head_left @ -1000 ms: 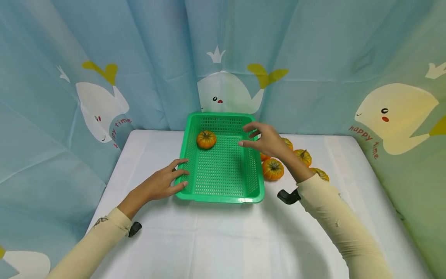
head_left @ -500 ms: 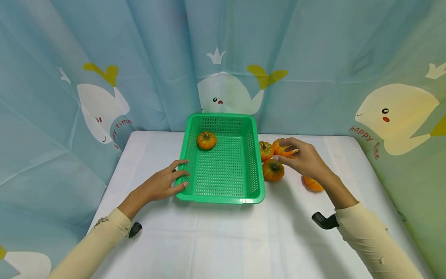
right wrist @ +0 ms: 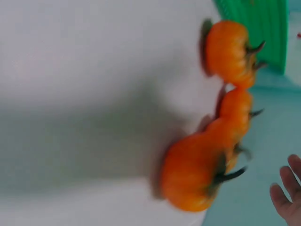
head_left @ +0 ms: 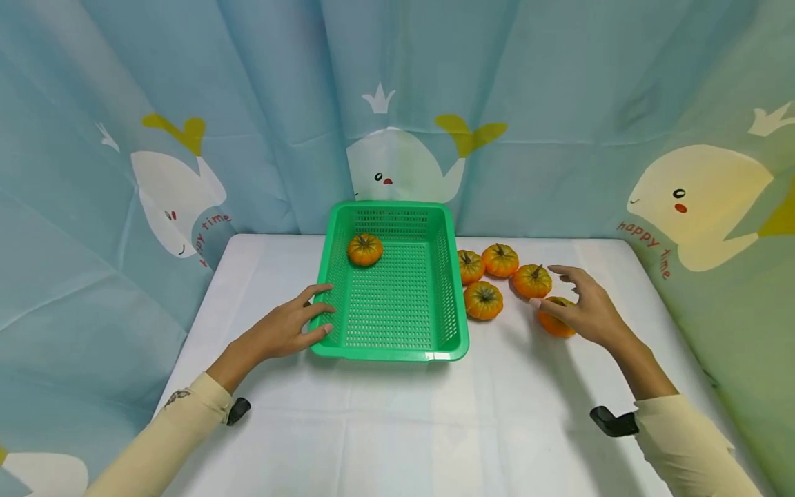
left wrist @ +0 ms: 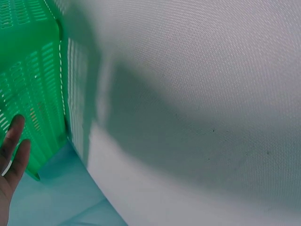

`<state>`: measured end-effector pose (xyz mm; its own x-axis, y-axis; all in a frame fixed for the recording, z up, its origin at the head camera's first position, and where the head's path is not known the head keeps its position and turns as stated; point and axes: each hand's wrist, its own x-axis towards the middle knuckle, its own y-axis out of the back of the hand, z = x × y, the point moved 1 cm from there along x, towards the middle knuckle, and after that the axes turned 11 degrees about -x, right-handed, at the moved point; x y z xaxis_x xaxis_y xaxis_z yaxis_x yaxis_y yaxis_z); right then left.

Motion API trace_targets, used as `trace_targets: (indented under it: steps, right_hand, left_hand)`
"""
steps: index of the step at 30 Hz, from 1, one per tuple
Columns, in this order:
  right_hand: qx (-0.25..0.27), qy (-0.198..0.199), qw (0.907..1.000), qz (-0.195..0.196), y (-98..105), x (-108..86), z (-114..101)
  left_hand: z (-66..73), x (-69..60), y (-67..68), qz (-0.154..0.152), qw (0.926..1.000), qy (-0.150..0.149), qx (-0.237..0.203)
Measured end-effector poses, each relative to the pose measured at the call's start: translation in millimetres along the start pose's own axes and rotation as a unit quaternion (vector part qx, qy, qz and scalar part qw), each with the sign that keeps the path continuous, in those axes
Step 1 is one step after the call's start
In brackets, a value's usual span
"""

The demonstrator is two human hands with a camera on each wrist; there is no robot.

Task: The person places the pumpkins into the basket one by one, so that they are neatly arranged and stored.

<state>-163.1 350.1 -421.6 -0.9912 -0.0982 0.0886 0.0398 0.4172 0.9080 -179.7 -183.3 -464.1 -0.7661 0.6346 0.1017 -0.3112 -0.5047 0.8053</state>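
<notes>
A green plastic basket (head_left: 390, 355) with slotted walls stands near the back of the table, one small orange pumpkin (head_left: 364, 250) in its far left corner. My left hand (head_left: 282, 330) rests its fingers on the basket's left rim; its fingertips also show beside the slotted wall in the left wrist view. To the right of the basket lie several more pumpkins (head_left: 484, 301). My right hand (head_left: 586, 308) hovers over the rightmost pumpkin (head_left: 553, 327), fingers spread and holding nothing. That pumpkin is partly hidden by the hand. In the right wrist view, the nearest pumpkin (right wrist: 190, 172) is blurred.
A white cloth covers the table (head_left: 397, 428). Behind it and along both sides hangs a blue and green curtain (head_left: 279, 138) with printed whales, close to the table edges. A black camera mount (head_left: 613, 421) juts out from the right wrist.
From above the basket's right side, my right hand has moved right and towards me, passing over the pumpkins to the rightmost one. My left hand stays at the rim.
</notes>
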Motion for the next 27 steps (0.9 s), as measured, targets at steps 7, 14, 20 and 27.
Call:
trace_targets:
  steps: [7,14,20,27]
  right_hand:
    - [-0.012,-0.034,0.9992,-0.017,-11.0,-9.8,34.1]
    - [-0.009,-0.055,0.9976,-0.042,-22.5,-14.7,54.1]
    - [-0.011,-0.062,0.9964,-0.057,-33.0,-16.7,65.6]
    - [-0.005,-0.078,0.9943,-0.073,-38.7,-18.9,70.6]
  left_hand:
    - [-0.2,-1.0,0.4,0.004,1.0,-0.006,0.002]
    - [0.9,-0.4,0.6,0.003,1.0,-0.004,-0.003]
    - [-0.1,-0.4,-0.4,0.003,1.0,-0.003,-0.002]
    - [-0.8,-0.3,-0.6,0.007,1.0,-0.006,-0.004]
